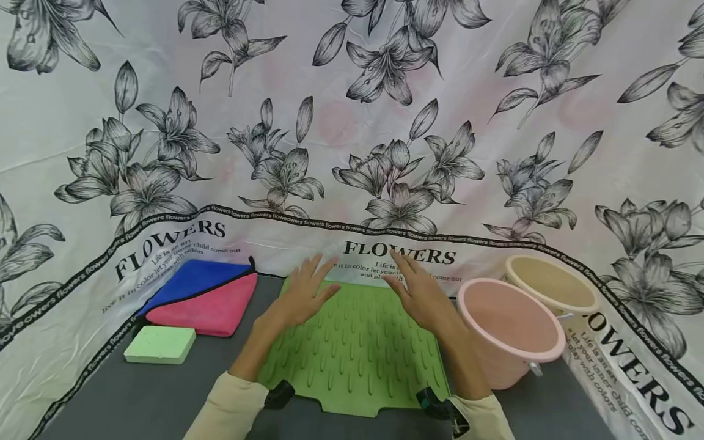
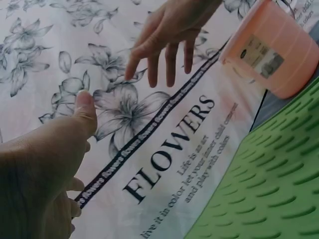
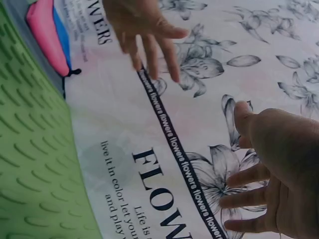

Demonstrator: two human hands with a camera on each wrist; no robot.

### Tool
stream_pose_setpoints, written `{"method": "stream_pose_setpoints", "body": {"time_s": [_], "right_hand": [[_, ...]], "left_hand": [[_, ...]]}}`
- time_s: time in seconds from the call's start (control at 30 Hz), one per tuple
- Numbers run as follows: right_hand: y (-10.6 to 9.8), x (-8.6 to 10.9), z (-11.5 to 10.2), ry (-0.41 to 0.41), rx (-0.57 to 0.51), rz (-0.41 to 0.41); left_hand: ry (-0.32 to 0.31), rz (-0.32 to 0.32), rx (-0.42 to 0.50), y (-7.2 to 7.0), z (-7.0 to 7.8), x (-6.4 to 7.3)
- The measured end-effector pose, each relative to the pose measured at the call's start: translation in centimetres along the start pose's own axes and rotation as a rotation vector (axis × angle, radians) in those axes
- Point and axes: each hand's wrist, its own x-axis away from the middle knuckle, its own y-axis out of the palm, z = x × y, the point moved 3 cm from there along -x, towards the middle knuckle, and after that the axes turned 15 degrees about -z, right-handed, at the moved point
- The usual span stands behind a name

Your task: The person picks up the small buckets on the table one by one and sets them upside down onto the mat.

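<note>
Both hands hover over a green ridged mat [image 1: 357,342], apart from each other and holding nothing. The left hand [image 1: 301,293] is above the mat's far left part, fingers extended and thumb spread toward the middle. Above the far right part is the right hand [image 1: 422,299], its fingers likewise straight and spread. In the left wrist view the left hand [image 2: 50,169] shows its thumb raised, with the other fingers partly hidden behind the palm. The right wrist view shows the right hand [image 3: 279,174] with thumb and fingers apart.
Left of the mat lie a folded blue and pink cloth [image 1: 220,299] and a pale green sponge block [image 1: 159,345]. To the right stand a pink bucket [image 1: 495,373] and, behind it, a beige bucket [image 1: 514,266]. A flower-printed sheet [image 1: 330,153] hangs behind the grey table [image 1: 110,403].
</note>
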Motion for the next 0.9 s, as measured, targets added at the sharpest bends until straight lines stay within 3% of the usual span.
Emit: {"method": "stream_pose_setpoints", "body": {"time_s": [0.23, 0.4, 0.63, 0.9], "right_hand": [[-2.1, 2.6, -0.1, 0.104, -0.104, 0.008], [-3.6, 4.3, 0.1, 0.16, -0.103, 0.019], [-3.9, 6.2, 2.0, 0.234, -0.072, -0.017], [-3.7, 8.8, 4.7, 0.188, 0.012, 0.026]], "left_hand": [[0.073, -0.027, 0.16, 3.4, 2.3, -1.3], [0.117, -0.071, 0.211, 6.1, 4.7, -2.3], [0.174, -0.13, 0.3, 10.0, 7.8, -3.7], [0.186, -0.16, 0.43, 13.6, 11.3, -5.4]]}}
